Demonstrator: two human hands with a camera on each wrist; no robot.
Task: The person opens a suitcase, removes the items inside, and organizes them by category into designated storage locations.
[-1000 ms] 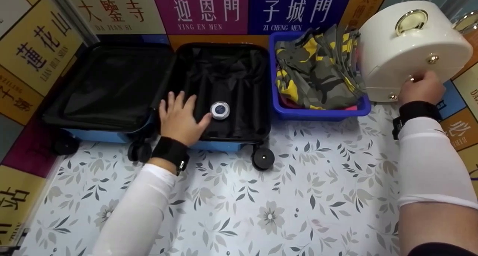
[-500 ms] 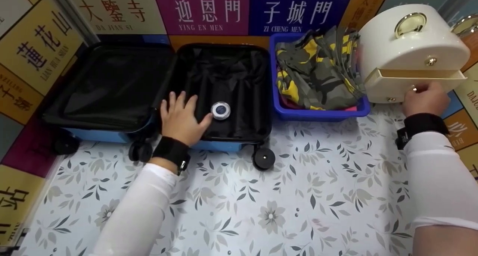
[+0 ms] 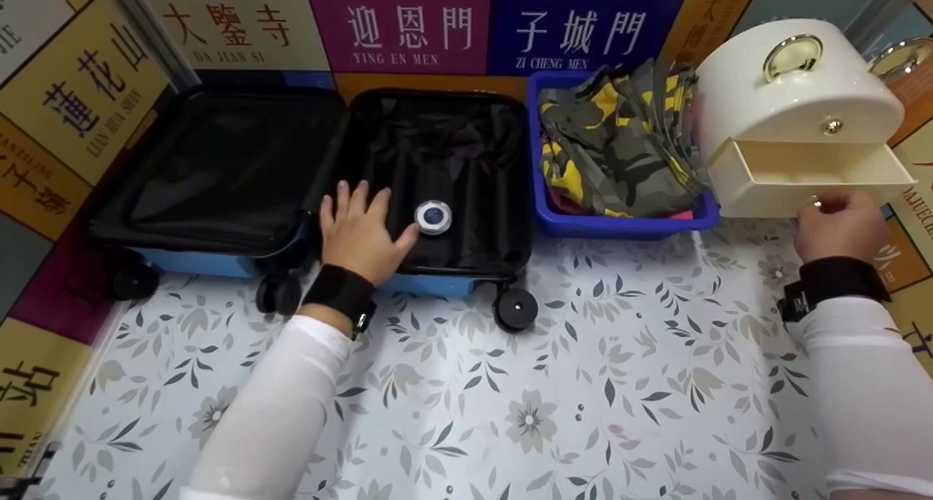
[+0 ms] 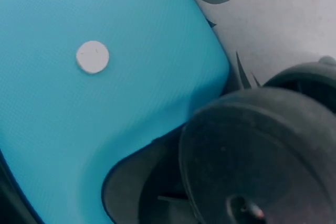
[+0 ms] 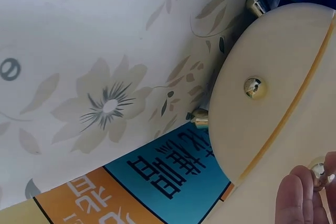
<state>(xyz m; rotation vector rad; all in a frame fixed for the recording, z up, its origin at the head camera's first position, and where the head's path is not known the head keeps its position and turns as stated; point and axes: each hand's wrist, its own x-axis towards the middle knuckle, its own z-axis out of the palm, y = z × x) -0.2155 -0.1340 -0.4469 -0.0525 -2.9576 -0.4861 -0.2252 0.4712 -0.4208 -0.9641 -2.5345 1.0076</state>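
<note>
An open blue suitcase [image 3: 219, 263] with black lining lies at the back left. My left hand [image 3: 357, 227] rests flat on the lining of its right half, fingers straight, thumb tip against a small round silver-rimmed case [image 3: 433, 217]. A cream rounded drawer box [image 3: 794, 92] stands at the back right, and its lower drawer [image 3: 809, 183] is pulled out with nothing visible inside. My right hand [image 3: 838, 223] pinches the drawer's small gold knob [image 5: 317, 170]. The left wrist view has only the blue shell [image 4: 94, 108] and a black wheel [image 4: 257, 156].
A blue bin [image 3: 619, 223] of camouflage clothes [image 3: 612, 150] sits between the suitcase and the drawer box. The table [image 3: 554, 398] has a floral cover. Panels with printed characters wall the back and both sides.
The right hand has drawn the lower drawer out of the cream box, from closed to wide open, moving toward me. The left hand has stayed on the lining.
</note>
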